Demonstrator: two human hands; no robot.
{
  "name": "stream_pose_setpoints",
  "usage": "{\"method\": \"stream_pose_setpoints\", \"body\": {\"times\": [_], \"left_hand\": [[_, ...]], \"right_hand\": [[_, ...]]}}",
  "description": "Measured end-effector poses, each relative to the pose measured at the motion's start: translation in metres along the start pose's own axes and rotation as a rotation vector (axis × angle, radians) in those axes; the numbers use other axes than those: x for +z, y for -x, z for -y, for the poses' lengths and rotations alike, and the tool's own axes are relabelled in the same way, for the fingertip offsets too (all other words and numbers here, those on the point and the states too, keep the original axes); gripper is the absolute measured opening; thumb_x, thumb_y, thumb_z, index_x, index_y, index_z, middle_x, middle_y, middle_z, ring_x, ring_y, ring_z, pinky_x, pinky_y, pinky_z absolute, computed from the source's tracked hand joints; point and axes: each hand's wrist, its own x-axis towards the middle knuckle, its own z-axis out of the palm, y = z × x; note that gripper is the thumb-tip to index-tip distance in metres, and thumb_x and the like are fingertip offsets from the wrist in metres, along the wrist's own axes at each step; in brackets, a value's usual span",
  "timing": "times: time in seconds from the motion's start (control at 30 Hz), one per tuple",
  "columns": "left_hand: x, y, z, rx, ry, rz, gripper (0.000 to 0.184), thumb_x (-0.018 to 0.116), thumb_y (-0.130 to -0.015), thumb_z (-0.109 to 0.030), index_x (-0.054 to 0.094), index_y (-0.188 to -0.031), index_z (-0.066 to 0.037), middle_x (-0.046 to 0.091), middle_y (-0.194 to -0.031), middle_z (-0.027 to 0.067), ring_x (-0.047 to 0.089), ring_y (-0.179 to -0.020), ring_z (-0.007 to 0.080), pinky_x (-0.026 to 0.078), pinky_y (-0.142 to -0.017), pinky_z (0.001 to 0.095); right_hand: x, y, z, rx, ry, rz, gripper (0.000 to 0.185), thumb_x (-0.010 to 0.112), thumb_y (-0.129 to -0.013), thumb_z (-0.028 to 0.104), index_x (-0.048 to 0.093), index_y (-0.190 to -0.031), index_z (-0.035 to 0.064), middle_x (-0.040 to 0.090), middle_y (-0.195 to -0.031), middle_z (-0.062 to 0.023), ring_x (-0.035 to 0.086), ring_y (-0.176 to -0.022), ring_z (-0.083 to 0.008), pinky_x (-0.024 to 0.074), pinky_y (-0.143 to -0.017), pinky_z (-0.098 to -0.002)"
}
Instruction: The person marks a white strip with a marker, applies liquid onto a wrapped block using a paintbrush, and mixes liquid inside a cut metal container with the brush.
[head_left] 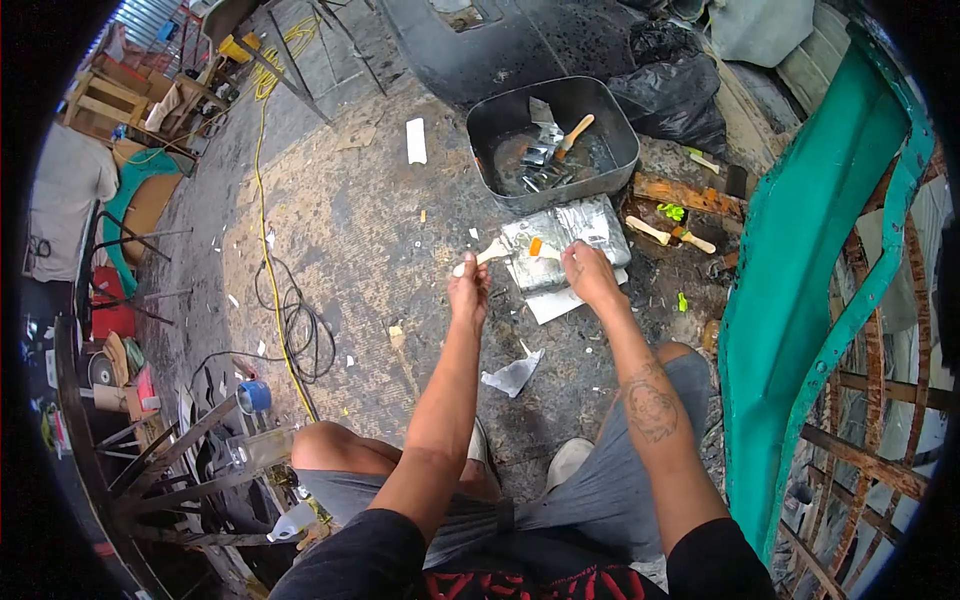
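My left hand (467,292) is closed around the pale wooden handle of a paintbrush (484,257). The brush's far end reaches over a silver foil-covered slab (523,276). Above the same slab, my right hand (592,274) is closed, its fingertips at a small orange-and-cream piece (538,248); its exact kind is not clear. White sheet material (552,306) sticks out under the slab's near edge. Behind it stands a black tub (560,196) holding a wooden-handled brush (577,132) and crumpled silvery scraps.
More wooden-handled brushes (648,230) lie right of the slab, near bright green bits (671,212). A large green panel (800,260) stands at the right. A yellow cord (268,240) and coiled black cable (300,335) cross the floor at left. A torn grey scrap (514,374) lies near my feet.
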Motion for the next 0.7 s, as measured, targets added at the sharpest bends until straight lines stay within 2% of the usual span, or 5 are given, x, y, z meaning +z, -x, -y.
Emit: {"method": "stream_pose_setpoints", "body": {"times": [0.13,0.33,0.4,0.6,0.7], "left_hand": [[-0.014,-0.011,0.024,-0.167,0.121,-0.116,0.022,0.063,-0.087,-0.027,0.058,-0.087,-0.005,0.060,-0.072,0.0016,0.056,-0.060,0.0086,0.051,-0.053,0.0216],[-0.044,0.000,0.011,-0.073,-0.083,-0.202,0.019,0.062,-0.088,-0.024,0.059,-0.087,-0.005,0.058,-0.071,0.0027,0.054,-0.059,0.0101,0.048,-0.051,0.0236],[-0.047,0.008,0.004,0.098,-0.156,-0.220,0.021,0.063,-0.087,-0.025,0.059,-0.086,-0.004,0.058,-0.070,0.0031,0.053,-0.056,0.0101,0.048,-0.050,0.0241],[-0.033,0.016,-0.016,0.059,-0.205,-0.147,0.022,0.065,-0.085,-0.027,0.061,-0.089,-0.005,0.059,-0.071,0.0016,0.053,-0.057,0.0093,0.046,-0.051,0.0236],[-0.009,0.019,-0.021,0.057,-0.347,0.100,0.022,0.063,-0.087,-0.026,0.062,-0.095,-0.005,0.060,-0.071,0.0000,0.052,-0.057,0.0075,0.045,-0.056,0.0208]], "right_hand": [[-0.001,0.000,-0.003,-0.006,-0.015,-0.071,0.013,0.053,-0.086,0.013,0.056,-0.089,0.0009,0.061,-0.076,-0.0243,0.059,-0.077,-0.0427,0.0463,-0.068,-0.0469],[-0.001,0.001,-0.003,-0.052,0.005,-0.110,0.023,0.051,-0.089,0.019,0.060,-0.086,-0.0026,0.061,-0.079,-0.0259,0.059,-0.078,-0.0413,0.0456,-0.070,-0.0472],[-0.001,0.002,-0.005,-0.007,0.044,-0.088,0.028,0.051,-0.089,0.021,0.061,-0.085,-0.0045,0.060,-0.083,-0.0265,0.058,-0.080,-0.0410,0.0450,-0.074,-0.0464],[0.002,-0.003,-0.014,0.012,0.105,-0.028,0.018,0.055,-0.085,0.013,0.063,-0.096,0.0006,0.056,-0.095,-0.0222,0.057,-0.087,-0.0402,0.0455,-0.078,-0.0470],[-0.005,-0.002,-0.011,0.076,0.006,-0.013,0.016,0.056,-0.083,0.010,0.063,-0.095,0.0032,0.056,-0.095,-0.0209,0.057,-0.088,-0.0389,0.0455,-0.078,-0.0457]]}}
